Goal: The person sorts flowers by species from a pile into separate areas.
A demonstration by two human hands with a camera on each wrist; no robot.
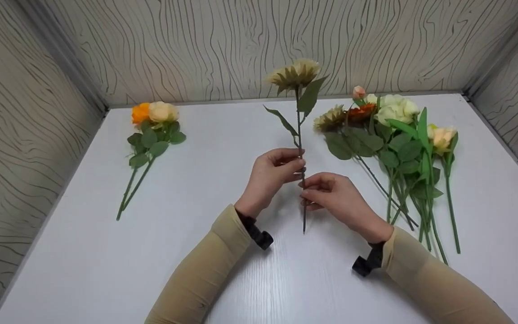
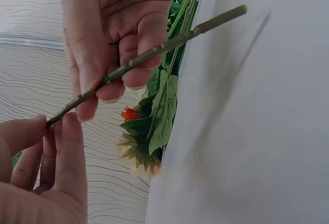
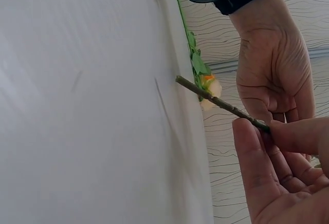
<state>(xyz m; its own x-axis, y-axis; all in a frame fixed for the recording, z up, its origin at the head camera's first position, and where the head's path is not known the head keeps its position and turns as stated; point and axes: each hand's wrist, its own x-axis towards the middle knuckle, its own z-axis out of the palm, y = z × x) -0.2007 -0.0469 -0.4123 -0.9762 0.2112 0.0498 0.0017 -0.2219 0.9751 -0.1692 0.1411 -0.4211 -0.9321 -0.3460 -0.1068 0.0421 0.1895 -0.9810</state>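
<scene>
A cream flower [image 1: 294,76] with a long dark stem and two leaves stands nearly upright over the middle of the table, its bloom away from me. My left hand [image 1: 273,177] pinches the stem [image 2: 128,66] between thumb and fingers, below the leaves. Just beneath it, my right hand [image 1: 337,195] pinches the same stem lower down. In the right wrist view the bare cut end [image 3: 180,80] sticks out past the right fingers, and the left hand [image 3: 277,70] shows behind. The bloom is outside both wrist views.
On the right of the white table [image 1: 83,265] lies a pile of flowers: a cream bloom [image 1: 330,119], a rust-orange one [image 1: 361,112], a large white one [image 1: 396,109] and a peach one [image 1: 442,137]. At left lie an orange rose [image 1: 140,113] and a peach rose [image 1: 163,111]. Patterned walls enclose the table.
</scene>
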